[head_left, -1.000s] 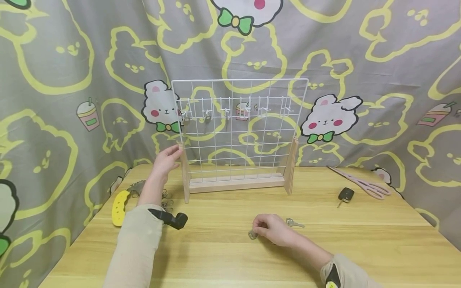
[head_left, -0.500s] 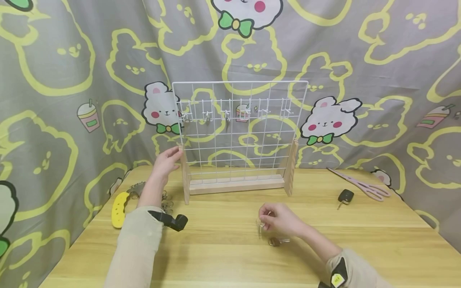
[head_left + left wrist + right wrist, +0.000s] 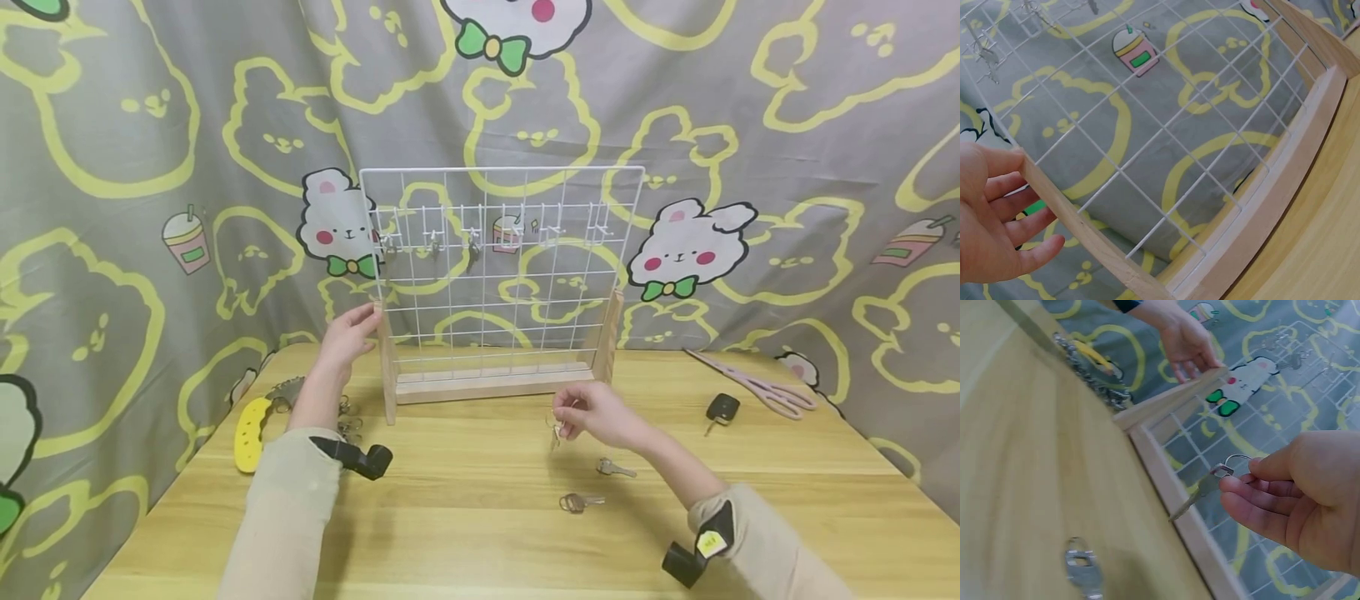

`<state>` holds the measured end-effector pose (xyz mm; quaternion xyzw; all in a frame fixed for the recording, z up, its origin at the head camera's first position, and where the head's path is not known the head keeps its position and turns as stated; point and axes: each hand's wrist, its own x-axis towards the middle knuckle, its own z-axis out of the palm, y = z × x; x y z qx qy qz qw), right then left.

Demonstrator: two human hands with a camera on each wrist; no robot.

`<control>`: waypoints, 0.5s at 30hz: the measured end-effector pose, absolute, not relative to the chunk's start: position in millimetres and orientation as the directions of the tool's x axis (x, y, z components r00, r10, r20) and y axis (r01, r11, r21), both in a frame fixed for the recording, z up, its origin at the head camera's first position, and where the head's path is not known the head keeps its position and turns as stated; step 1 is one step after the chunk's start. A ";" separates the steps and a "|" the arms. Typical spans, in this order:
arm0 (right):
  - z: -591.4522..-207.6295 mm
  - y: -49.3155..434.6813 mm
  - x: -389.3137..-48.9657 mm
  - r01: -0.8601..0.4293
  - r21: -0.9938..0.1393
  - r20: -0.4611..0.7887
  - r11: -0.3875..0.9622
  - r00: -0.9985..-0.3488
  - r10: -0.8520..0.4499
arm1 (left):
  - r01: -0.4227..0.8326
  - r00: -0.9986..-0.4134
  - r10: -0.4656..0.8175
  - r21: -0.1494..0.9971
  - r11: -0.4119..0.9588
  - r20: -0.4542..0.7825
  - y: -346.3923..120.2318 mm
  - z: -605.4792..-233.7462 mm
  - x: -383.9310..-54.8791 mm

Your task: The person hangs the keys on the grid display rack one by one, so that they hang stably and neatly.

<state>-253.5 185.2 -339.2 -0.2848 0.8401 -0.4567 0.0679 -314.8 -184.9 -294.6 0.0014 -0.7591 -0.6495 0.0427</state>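
Observation:
My left hand [image 3: 350, 337] touches the top of the left wooden post [image 3: 385, 367] of a white wire grid rack [image 3: 1310, 181], fingers loosely extended. In the right wrist view, thumb and fingers of my right hand [image 3: 1304, 497] pinch a metal split ring [image 3: 1238, 457], from which a silver key [image 3: 1205, 490] hangs. The head view has this hand above the table, in front of the rack's right end. Keys [image 3: 473, 242] hang on the left three white hooks of the grid; the hooks to the right hold none. A loose key [image 3: 617, 468] and a ringed key [image 3: 582, 502] lie below my right hand.
A black car key [image 3: 722, 408] and pink scissors [image 3: 757, 387] lie at the right of the wooden table [image 3: 450, 533]. Behind my left forearm are a yellow-handled tool [image 3: 250, 437] and a pile of metal rings [image 3: 348, 429]. A patterned curtain [image 3: 247, 150] hangs close behind.
My right hand sets down one ringed key, picks up another by its ring, and lifts it away toward the rack. My left hand stays at the post.

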 end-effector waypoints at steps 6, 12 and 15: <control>-316.3 187.8 -262.6 -0.429 -0.785 0.159 0.447 -0.837 -0.524 | 0.059 -0.996 -0.056 0.985 0.159 0.069 -184.8 -294.8 -315.0; -294.6 188.8 -269.8 -0.442 -0.767 0.186 0.466 -0.847 -0.498 | 0.063 -0.996 -0.056 0.986 0.152 0.072 -184.6 -295.0 -315.7; -283.7 187.3 -272.3 -0.450 -0.749 0.197 0.486 -0.852 -0.485 | 0.062 -0.996 -0.057 0.987 0.151 0.071 -185.3 -295.3 -316.1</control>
